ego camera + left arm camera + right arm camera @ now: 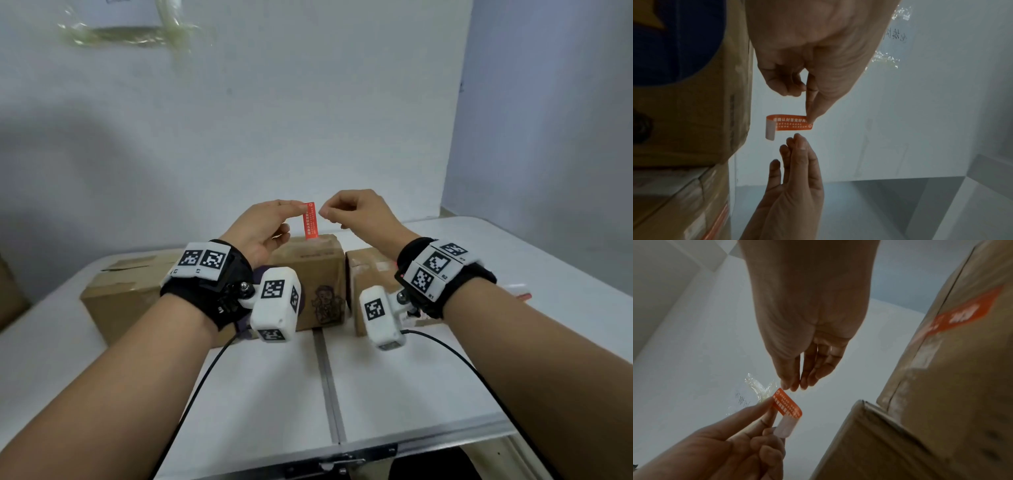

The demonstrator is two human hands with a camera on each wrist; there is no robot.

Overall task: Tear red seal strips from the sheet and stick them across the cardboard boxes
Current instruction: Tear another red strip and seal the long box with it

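My left hand pinches the top end of a red seal strip between thumb and forefinger. The strip hangs over the middle cardboard box. In the left wrist view the strip curls at its free end and shows a white back. My right hand hovers just right of the strip with fingertips drawn close together and holds nothing. In the right wrist view its fingertips sit a small gap above the strip. A red strip lies stuck on the right box.
A third, longer box lies to the left on the white folding table. A sheet with red strips peeks out behind my right wrist. Black cables run from both wrist cameras. A wall stands close behind the boxes.
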